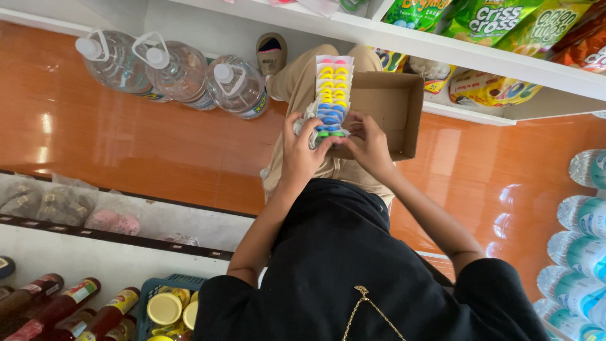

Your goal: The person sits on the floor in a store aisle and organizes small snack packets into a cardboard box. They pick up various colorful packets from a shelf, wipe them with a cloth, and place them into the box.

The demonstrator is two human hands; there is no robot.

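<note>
Both my hands hold a stack of white cards carrying rows of small pink, yellow, blue and green round clips. My left hand grips the stack's lower left side. On the lower right, my right hand pinches the stack with its fingertips at the green row. The cards hang over an open brown cardboard box that rests on my lap. My black top and a thin gold chain fill the bottom of the view.
Three large clear water jugs stand on the orange floor at upper left. A white shelf with snack bags runs along the top right. Packs of water bottles sit at the right. Sauce bottles and yellow-lidded jars lie at bottom left.
</note>
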